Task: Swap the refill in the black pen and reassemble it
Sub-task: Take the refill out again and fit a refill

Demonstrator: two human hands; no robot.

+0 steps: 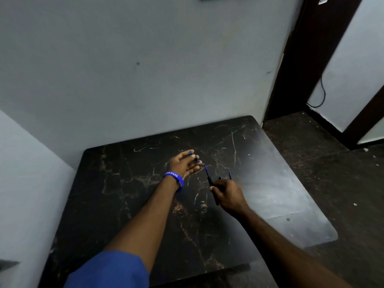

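My right hand (227,196) is closed around the black pen barrel (213,189), from whose far end a thin blue refill (205,170) sticks out. A second thin blue piece (230,175) stands up just behind this hand, beside a small dark part (220,178). A little to the left, my left hand (184,165) pinches a small dark and blue pen part (196,160) at its fingertips. That wrist wears a blue band (175,179). The two hands are apart, above the dark marbled table (145,204).
The table stands in a corner, with a pale wall behind it and another on the left. Its right edge drops to a dark floor. A dark door frame (301,59) and a hanging black cable (321,94) are at the back right.
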